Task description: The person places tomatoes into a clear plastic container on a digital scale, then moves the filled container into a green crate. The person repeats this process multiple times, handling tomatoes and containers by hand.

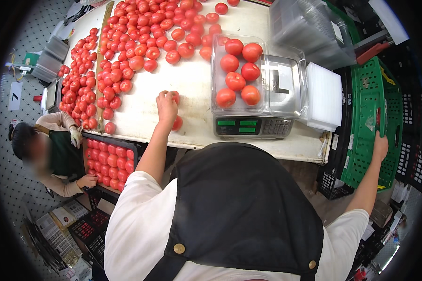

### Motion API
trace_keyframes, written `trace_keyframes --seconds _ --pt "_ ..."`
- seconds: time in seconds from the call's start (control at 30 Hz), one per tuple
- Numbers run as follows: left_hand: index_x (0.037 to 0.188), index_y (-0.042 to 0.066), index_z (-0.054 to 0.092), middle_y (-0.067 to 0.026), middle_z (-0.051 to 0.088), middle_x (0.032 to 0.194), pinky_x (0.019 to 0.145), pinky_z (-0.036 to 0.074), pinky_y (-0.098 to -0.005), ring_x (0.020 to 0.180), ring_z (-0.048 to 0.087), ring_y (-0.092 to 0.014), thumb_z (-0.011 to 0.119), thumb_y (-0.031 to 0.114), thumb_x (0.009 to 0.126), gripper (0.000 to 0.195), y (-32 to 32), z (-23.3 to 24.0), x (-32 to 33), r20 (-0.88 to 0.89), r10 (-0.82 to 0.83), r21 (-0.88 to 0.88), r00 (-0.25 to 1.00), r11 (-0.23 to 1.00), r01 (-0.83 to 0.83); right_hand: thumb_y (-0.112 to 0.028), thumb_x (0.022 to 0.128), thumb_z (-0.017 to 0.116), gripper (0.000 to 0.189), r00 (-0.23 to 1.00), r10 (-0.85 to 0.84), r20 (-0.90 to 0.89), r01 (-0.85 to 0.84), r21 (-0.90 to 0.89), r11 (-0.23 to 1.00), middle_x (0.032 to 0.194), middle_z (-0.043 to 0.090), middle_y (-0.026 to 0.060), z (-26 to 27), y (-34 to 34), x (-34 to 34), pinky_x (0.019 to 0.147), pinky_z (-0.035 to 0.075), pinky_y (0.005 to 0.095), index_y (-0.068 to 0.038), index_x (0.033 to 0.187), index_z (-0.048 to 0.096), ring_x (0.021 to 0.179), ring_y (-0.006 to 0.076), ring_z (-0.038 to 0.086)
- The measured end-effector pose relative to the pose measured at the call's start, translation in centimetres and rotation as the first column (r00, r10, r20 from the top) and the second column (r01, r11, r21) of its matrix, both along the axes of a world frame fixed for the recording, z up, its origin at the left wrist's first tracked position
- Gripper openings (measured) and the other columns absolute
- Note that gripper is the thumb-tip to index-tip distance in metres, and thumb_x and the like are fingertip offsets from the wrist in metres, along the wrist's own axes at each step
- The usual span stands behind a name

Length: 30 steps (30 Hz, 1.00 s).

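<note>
My left hand (167, 107) is over the white tabletop with its fingers around a tomato (176, 97), partly hidden by the hand. A second tomato (177, 123) lies just below it, beside my wrist. At the right, my right hand (380, 146) grips the rim of a green perforated plastic crate (364, 116). In front of me, an opened clear plastic clamshell container (221, 81) rests on a digital scale (236, 127) with lit green displays. Several tomatoes (235, 81) sit in its left half; the scale's metal pan shows through the other half.
Loose tomatoes (133, 45) cover the table's far left, split by a wooden strip (100, 75). A co-worker (61, 151) stands at a crate of tomatoes (112, 160). White foam pads (324, 96) and stacked clear containers (311, 31) are right of the scale.
</note>
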<state>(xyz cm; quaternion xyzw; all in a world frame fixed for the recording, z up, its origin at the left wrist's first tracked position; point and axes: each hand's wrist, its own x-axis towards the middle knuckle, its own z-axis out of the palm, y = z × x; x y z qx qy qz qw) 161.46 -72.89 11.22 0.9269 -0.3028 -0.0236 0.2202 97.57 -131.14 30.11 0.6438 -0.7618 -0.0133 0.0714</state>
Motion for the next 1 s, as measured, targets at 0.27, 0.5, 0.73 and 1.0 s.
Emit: trace_keyframes --seconds 0.27,0.5,0.73,1.0 --pt "0.124 0.015 0.058 -0.0189 0.047 0.138 0.097 0.050 -0.0485 0.110 0.054 -0.044 0.065 0.009 0.086 0.039 -0.9 -0.7 -0.5 -0.084 0.085 0.040 0.993 0.996 -0.082 -0.058 0.091 0.053 0.061 1.000 0.001 -0.021 -0.002 -0.004 1.000 0.121 0.068 0.0175 -0.1 -0.1 0.0 0.092 0.052 0.0509 -0.013 0.130 0.063 0.111 0.0385 0.065" --pt "0.114 0.007 0.062 -0.0137 0.059 0.118 0.096 0.044 -0.0456 0.108 0.056 -0.035 0.068 0.012 0.085 0.030 -6.0 6.0 -3.8 0.071 -0.184 -0.321 0.980 0.926 0.197 -0.056 0.092 0.053 0.061 1.000 -0.023 -0.016 0.022 -0.039 0.999 0.123 0.068 0.0174 0.1 0.9 0.5 0.093 0.052 0.0511 -0.011 0.131 0.062 0.112 0.0383 0.064" --pt "0.106 0.012 0.065 -0.0084 0.060 0.110 0.100 0.039 -0.0480 0.109 0.056 -0.029 0.072 0.022 0.082 0.028 -12.1 11.2 -11.7 0.259 -0.471 0.022 0.843 0.876 0.482 -0.056 0.091 0.054 0.059 0.999 -0.040 0.006 0.040 -0.004 0.999 0.122 0.067 0.0180 0.4 0.6 0.9 0.092 0.052 0.0516 -0.013 0.131 0.062 0.112 0.0396 0.064" --pt "0.105 0.011 0.064 -0.0093 0.059 0.113 0.093 0.045 -0.0442 0.104 0.058 -0.032 0.067 0.014 0.087 0.018 -11.6 13.6 -9.6 -0.107 -0.773 -0.206 0.625 0.633 0.747 -0.055 0.091 0.054 0.057 1.000 -0.013 0.007 0.013 -0.053 0.999 0.117 0.069 0.0196 0.6 1.6 1.1 0.089 0.053 0.0528 -0.011 0.126 0.064 0.108 0.0416 0.065"
